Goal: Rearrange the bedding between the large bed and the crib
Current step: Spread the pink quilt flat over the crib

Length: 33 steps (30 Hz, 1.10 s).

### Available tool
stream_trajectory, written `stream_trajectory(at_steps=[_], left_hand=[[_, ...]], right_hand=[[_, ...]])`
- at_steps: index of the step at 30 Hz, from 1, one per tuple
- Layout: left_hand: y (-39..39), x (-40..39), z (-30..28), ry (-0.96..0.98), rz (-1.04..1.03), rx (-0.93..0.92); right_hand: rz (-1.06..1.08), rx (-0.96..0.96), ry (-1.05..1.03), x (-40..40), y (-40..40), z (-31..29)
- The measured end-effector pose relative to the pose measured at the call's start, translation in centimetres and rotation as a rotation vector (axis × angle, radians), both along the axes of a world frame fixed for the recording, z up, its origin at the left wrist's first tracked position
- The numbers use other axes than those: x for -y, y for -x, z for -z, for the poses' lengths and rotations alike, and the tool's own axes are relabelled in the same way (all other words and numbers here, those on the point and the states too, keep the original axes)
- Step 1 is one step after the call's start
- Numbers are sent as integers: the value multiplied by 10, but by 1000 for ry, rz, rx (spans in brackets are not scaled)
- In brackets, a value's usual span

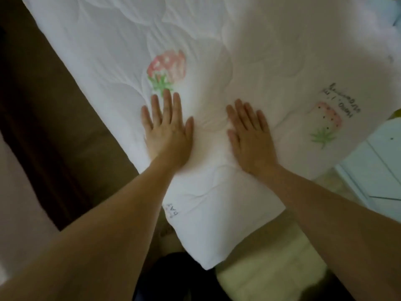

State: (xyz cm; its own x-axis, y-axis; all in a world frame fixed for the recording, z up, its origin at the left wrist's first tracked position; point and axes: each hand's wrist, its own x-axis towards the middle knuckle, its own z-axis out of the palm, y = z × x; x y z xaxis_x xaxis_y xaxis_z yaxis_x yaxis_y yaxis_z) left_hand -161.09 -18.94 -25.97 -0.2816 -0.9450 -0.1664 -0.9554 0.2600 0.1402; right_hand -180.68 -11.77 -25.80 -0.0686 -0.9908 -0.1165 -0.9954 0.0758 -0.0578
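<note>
Both palms flat on the white quilt (217,61) — left hand (167,131) and right hand (249,135) side by side, apart, fingers straight, pressing down, gripping nothing. Quilt is spread under and beyond them; its near corner hangs toward the person. Stitched curves, strawberry prints (168,66) (small lettering, blurred).

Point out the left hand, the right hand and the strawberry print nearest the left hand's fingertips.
left hand (168,129), head view, on the back of the hand.
right hand (249,135), head view, on the back of the hand.
strawberry print (168,67), head view, on the pink fruit.
</note>
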Motion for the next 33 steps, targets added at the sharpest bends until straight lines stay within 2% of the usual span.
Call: stream_trajectory(at_steps=[2, 4, 6, 7, 11, 14, 16, 19, 20, 22, 25, 28, 30, 33], left_hand=[[-21, -3, -6, -47, -112, 62], [-34, 2, -13, -89, -313, 65], [-24, 4, -26, -120, -401, -8], [-10, -2, -32, -102, -359, -42], [58, -64, -37, -70, -99, -147], [48, -123, -15, -125, -92, -37], [24, -168, -7, -136, -117, 2], [-6, -208, -21, -282, -252, 7], [-4, -208, -31, -265, -267, 38], [11, -186, -49, -87, -246, 43], [84, -139, -76, 78, -195, -34], [168, -123, -85, 0, -181, -102], [203, -116, -76, 0, -137, -97], [213, -109, -36, 10, -62, -54]], right_hand=[[205, -56, -47, -38, 25, 0], [439, -122, -110, -64, 44, -8], [509, -144, -122, -62, 46, -16], [469, -127, -90, -54, 40, -19], [69, 16, 15, -22, -3, -23], [-115, 91, -94, -45, -7, -7], [-83, 70, -82, -74, 24, -1], [176, 12, -152, -118, 97, -7], [279, -1, -197, -129, 123, -16], [358, 2, -217, -133, 155, -31], [204, 77, -47, -105, 170, -46], [51, 128, 44, -78, 152, -55], [-27, 136, 38, -58, 144, -53], [-202, 119, 1, -20, 162, -35]])
